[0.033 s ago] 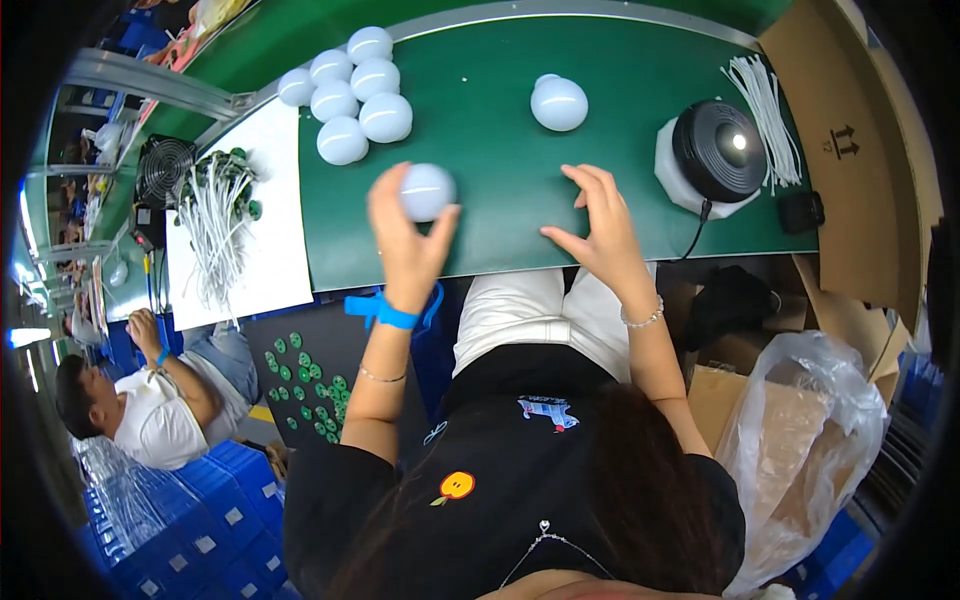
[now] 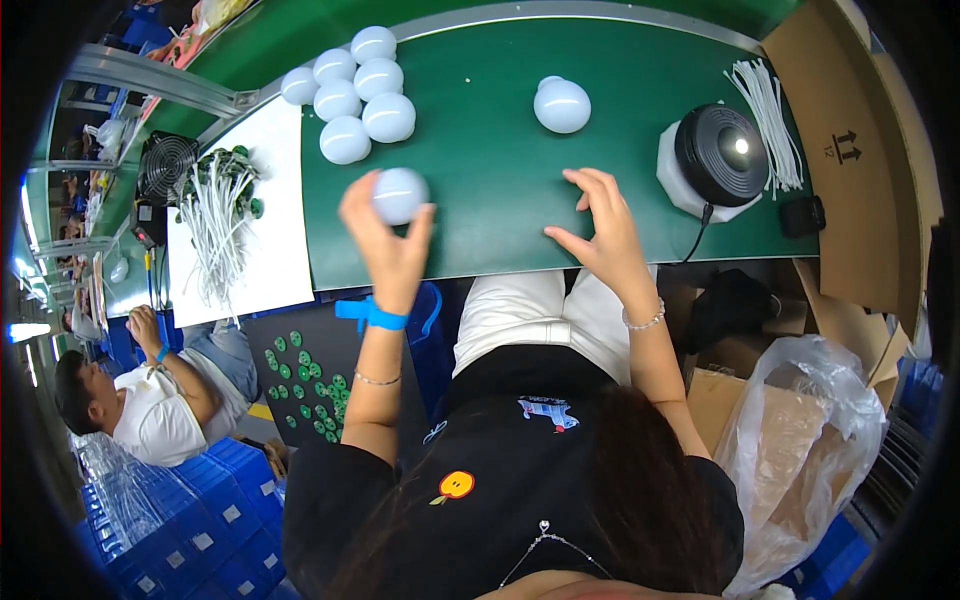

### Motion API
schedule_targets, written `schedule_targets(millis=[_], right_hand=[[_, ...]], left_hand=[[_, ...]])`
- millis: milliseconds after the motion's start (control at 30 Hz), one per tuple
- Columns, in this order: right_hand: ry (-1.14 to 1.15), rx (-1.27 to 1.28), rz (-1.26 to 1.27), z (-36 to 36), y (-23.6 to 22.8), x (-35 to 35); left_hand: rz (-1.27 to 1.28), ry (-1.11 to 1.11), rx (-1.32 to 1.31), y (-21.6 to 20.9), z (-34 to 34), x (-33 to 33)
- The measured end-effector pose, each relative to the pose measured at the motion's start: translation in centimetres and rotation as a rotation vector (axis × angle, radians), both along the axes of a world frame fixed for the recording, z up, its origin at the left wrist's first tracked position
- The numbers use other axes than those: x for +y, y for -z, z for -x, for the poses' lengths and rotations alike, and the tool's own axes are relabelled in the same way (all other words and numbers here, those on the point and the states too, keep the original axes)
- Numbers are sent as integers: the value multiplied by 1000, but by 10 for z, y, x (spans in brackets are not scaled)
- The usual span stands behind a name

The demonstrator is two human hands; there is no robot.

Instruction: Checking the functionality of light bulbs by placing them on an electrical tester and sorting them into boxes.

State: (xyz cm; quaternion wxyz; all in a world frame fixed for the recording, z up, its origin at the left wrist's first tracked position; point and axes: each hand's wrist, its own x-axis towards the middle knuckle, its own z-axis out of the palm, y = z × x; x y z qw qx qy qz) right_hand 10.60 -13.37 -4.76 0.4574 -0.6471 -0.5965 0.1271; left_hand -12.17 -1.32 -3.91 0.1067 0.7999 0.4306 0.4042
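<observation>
Toward the near left of the green worktop point(image 2: 490, 220), the left hand point(image 2: 385, 240) holds a white bulb globe point(image 2: 402, 194) between its fingers and thumb; whether the globe touches the surface cannot be told. The right hand point(image 2: 605, 232) hovers well apart from it, thumb and fingers spread wide, below a lone white bulb point(image 2: 562, 107) with a short neck. Beyond the left hand, seven white globes point(image 2: 388, 117) sit clustered. On the right, a round black device point(image 2: 722, 150) tops a white base point(image 2: 675, 175), beside a bundle of white wires point(image 2: 765, 120). At left, more white wires point(image 2: 217, 220) with green discs lie on a white sheet point(image 2: 285, 220).
</observation>
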Motion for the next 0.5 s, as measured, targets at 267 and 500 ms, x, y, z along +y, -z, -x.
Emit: schedule_targets(millis=[267,500], right_hand=[[-25,-97,14,0,1,0],[5,-62,0,-4,1,0]], left_hand=[[139,-92,-127,20,91,121],[87,-7,-40,14,82,193]])
